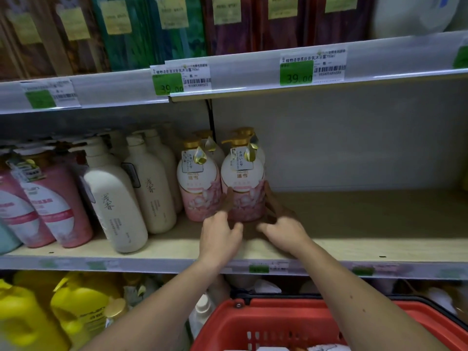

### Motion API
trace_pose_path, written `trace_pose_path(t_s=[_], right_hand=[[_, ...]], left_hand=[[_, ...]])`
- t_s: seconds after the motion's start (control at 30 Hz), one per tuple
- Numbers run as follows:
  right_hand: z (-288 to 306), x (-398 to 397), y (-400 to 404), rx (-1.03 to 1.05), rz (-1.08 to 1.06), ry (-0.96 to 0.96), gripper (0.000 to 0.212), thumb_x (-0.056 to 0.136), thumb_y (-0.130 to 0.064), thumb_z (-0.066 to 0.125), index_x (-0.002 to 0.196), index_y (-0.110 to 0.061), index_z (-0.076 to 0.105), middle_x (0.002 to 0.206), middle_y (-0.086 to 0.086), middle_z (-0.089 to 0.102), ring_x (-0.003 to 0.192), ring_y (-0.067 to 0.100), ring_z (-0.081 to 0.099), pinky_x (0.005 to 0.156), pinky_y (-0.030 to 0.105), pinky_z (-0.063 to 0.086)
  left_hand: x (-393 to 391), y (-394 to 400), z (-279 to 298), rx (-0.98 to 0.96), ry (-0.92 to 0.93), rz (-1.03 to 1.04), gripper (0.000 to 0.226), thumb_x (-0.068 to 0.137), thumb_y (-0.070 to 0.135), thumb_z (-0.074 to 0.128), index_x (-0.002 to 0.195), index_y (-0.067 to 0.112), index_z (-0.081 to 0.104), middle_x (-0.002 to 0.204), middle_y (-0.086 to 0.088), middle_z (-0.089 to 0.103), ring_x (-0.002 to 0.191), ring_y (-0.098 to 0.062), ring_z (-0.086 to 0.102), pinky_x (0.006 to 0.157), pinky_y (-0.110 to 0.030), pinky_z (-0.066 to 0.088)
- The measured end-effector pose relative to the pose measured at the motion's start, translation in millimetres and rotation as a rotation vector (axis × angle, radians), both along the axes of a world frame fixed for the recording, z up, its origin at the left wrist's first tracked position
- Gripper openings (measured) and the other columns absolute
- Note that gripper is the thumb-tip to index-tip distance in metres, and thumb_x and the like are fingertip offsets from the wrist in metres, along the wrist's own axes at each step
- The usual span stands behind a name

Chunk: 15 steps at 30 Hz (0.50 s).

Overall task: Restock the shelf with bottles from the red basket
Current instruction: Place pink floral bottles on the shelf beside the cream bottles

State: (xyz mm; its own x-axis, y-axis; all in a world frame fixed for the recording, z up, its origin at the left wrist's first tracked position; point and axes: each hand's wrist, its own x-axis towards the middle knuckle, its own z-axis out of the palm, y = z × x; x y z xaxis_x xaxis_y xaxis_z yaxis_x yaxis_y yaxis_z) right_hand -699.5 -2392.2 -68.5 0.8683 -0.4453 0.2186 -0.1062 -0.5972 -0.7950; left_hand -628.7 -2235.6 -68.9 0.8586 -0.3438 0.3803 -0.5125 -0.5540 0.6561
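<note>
Pink, petal-printed plastic sits between both sets of fingers: the left hand (219, 230) curls against the near-left base of the pump bottle (242, 184), the right hand (283, 230) wraps its right side, fingers reaching far behind it. Both forearms stretch up over the red basket (253, 323), near and below. The bottle stands upright on the wooden shelf (354, 219), touching a matching pink bottle (198, 186) on its left; cream bottles (121, 198) lean further left.
</note>
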Motion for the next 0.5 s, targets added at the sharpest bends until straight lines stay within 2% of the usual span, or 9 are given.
trace_pose_path(t_s=[0.1, 0.2, 0.27, 0.33, 0.4, 0.47, 0.5], right_hand=[[5, 0, 1, 0.015, -0.021, -0.006, 0.096, 0.079, -0.031, 0.071, 0.156, -0.055, 0.019, 0.147, -0.006, 0.058, 0.130, 0.019, 0.057, 0.098, 0.021, 0.042], [11, -1, 2, 0.034, -0.082, 0.137, 0.072, 0.084, -0.039, 0.072, 0.151, -0.035, 0.046, 0.134, -0.003, 0.063, 0.118, 0.018, 0.059, 0.087, 0.021, 0.039], [16, -4, 4, 0.089, -0.134, 0.236, 0.060, 0.082, -0.048, 0.073, 0.132, -0.016, 0.067, 0.118, 0.007, 0.068, 0.107, 0.024, 0.063, 0.079, 0.025, 0.041], [20, -9, 5, 0.212, -0.146, 0.219, 0.046, 0.077, -0.045, 0.079, 0.105, -0.008, 0.076, 0.100, 0.007, 0.070, 0.091, 0.025, 0.066, 0.069, 0.030, 0.050], [24, -19, 3, 0.339, -0.094, 0.133, 0.029, 0.075, -0.028, 0.083, 0.097, -0.010, 0.076, 0.097, 0.004, 0.077, 0.092, 0.023, 0.073, 0.076, 0.035, 0.060], [31, -32, 2, 0.391, -0.025, 0.086, 0.031, 0.076, -0.015, 0.083, 0.106, -0.014, 0.075, 0.098, -0.002, 0.078, 0.100, 0.020, 0.073, 0.084, 0.033, 0.061], [36, -42, 2, 0.405, 0.000, 0.084, 0.036, 0.078, -0.012, 0.082, 0.112, -0.016, 0.073, 0.098, -0.006, 0.077, 0.102, 0.018, 0.072, 0.088, 0.033, 0.060]], left_hand=[[2, 6, 4, 0.006, 0.044, -0.019, 0.025, 0.089, 0.025, 0.066, 0.104, 0.005, 0.067, 0.106, -0.017, 0.072, 0.107, -0.039, 0.062, 0.083, -0.037, 0.048], [-2, 10, 13, 0.039, 0.092, -0.046, 0.029, 0.091, 0.025, 0.065, 0.111, 0.005, 0.065, 0.109, -0.018, 0.071, 0.110, -0.039, 0.062, 0.084, -0.035, 0.048], [-5, 12, 19, 0.093, 0.125, -0.068, 0.032, 0.093, 0.027, 0.064, 0.117, 0.006, 0.062, 0.116, -0.017, 0.069, 0.115, -0.038, 0.061, 0.083, -0.032, 0.045], [-8, 13, 26, 0.180, 0.144, -0.098, 0.037, 0.094, 0.032, 0.064, 0.122, 0.008, 0.057, 0.125, -0.015, 0.066, 0.120, -0.037, 0.059, 0.083, -0.032, 0.042], [-15, 14, 32, 0.234, 0.141, -0.149, 0.055, 0.095, 0.038, 0.064, 0.141, 0.013, 0.050, 0.142, -0.012, 0.059, 0.132, -0.033, 0.053, 0.097, -0.036, 0.045], [-29, 19, 36, 0.247, 0.120, -0.202, 0.074, 0.094, 0.042, 0.065, 0.158, 0.023, 0.034, 0.158, -0.006, 0.046, 0.145, -0.028, 0.043, 0.111, -0.034, 0.037], [-37, 21, 39, 0.255, 0.096, -0.233, 0.079, 0.093, 0.044, 0.065, 0.161, 0.027, 0.029, 0.161, -0.002, 0.042, 0.147, -0.025, 0.040, 0.111, -0.031, 0.035]])
